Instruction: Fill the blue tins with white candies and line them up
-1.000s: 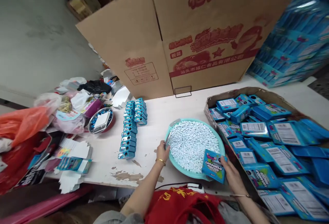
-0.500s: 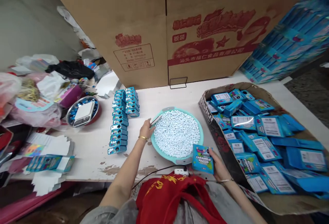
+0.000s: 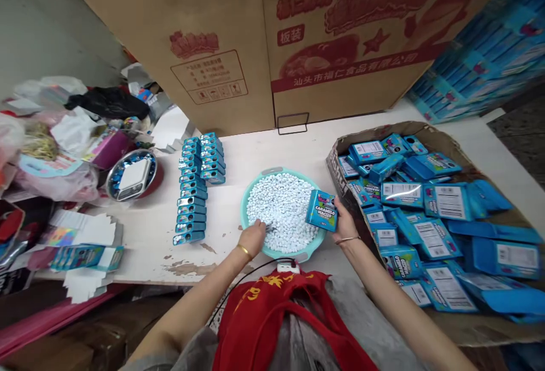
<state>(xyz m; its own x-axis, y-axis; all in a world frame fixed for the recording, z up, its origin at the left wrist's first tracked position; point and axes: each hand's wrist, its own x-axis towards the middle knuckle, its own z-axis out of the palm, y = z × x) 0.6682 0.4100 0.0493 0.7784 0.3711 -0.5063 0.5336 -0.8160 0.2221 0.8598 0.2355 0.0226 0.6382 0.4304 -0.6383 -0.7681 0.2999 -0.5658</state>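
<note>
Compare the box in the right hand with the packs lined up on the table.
The Caramelo Macizo box is held in the right hand; the packs lie on the table. The box is alone, the packs overlap in columns. The box shows its printed front, the packs mostly edges. Both are blue.

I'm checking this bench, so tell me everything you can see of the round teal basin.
The round teal basin looks like shallow plastic, with a grey tab on its far rim. It sits on the worn white table, heaped with small pale blue candies. The left hand rests among them at the near edge, and a blue box in the right hand overlaps its rim.
</note>
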